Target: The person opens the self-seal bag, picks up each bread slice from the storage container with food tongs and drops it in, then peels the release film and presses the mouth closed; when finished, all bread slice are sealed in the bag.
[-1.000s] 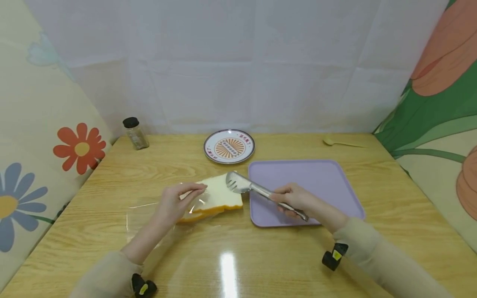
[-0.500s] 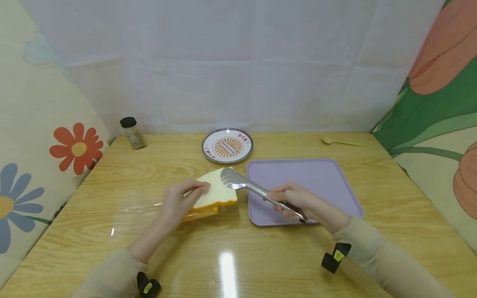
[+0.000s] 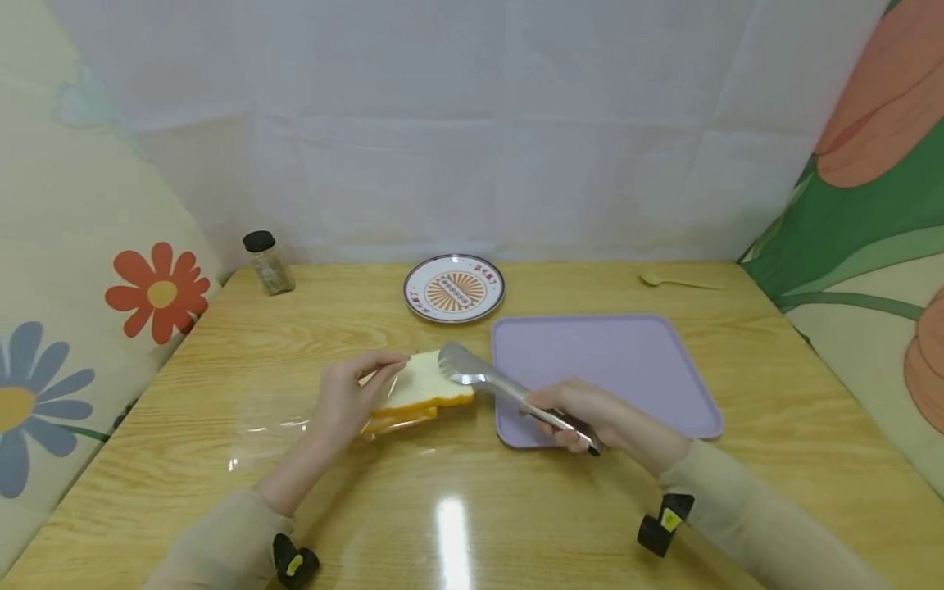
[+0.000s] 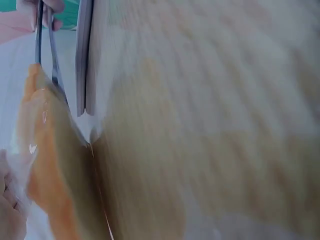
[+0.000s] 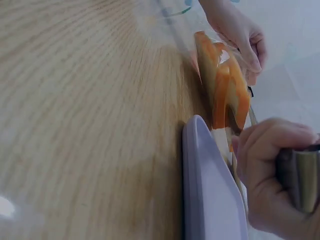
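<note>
My left hand (image 3: 345,401) pinches the clear plastic bag (image 3: 269,426) at its mouth, over the bread. The top bread slice (image 3: 424,381), white with an orange-brown crust, sticks out of the bag towards the right. Beneath it a second slice (image 3: 401,419) shows, and a gap between slices appears in the right wrist view. My right hand (image 3: 571,410) grips metal tongs (image 3: 509,389). One tong head lies over the top slice's right end; the other reaches under it, mostly hidden from the head view. In the left wrist view, the tong arms (image 4: 54,50) straddle the bread edge (image 4: 47,160).
A lilac tray (image 3: 612,352) lies right of the bread, below my right hand. Behind the bread stands a printed white plate (image 3: 453,288). A black-lidded jar (image 3: 270,264) is at the back left, a yellow spoon (image 3: 674,283) at the back right. White cloth hangs behind the table.
The bread rose off its flat pose, and the top slice separated from the one below. The tong head shifted slightly left and tilted. The bag's loose end moved on the left.
</note>
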Demonstrator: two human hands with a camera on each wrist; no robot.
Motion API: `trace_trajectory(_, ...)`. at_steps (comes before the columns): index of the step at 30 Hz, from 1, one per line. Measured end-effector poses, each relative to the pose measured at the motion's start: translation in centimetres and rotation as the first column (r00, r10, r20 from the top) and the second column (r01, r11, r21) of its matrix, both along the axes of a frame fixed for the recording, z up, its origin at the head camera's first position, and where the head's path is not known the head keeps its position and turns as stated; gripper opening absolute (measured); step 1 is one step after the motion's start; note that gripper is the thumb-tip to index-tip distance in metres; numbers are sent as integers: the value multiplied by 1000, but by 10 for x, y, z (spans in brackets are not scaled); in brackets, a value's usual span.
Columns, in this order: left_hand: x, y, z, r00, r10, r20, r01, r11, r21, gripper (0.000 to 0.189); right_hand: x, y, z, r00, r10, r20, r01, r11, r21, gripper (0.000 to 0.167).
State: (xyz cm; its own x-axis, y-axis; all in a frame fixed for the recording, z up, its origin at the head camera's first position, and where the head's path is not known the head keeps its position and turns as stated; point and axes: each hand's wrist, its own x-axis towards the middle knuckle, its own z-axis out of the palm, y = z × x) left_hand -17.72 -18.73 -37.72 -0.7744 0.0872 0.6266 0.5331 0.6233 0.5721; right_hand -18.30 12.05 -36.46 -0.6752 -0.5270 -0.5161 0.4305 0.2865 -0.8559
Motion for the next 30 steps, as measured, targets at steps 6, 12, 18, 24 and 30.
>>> trace_trajectory(6, -3, -3, -1, 1000, -18, 14, 17, 1000, 11, 11, 6, 11, 2, 999, 31, -39, -30, 999, 12, 41)
trace_trajectory(12, -2, -2, -1, 998, 2, 60, 0, 1000, -18, 10, 7, 9, 2, 995, -24, -96, 25, 1000, 5, 36)
trace_trajectory(18, -3, 0, 0, 990, 61, 127, -59, 998, -13, 10, 10, 0, 1, 998, -27, -55, 25, 999, -30, 35)
trace_trajectory(24, -4, 2, -2, 988, 58, 143, -60, 998, 14, 9, 13, -8, 4, 998, -28, -52, 27, 999, -26, 35)
trace_trajectory(30, -2, 6, -1, 990, 54, 128, -56, 998, 13, 8, 15, -13, 1, 998, -68, -6, 68, 997, -42, 31)
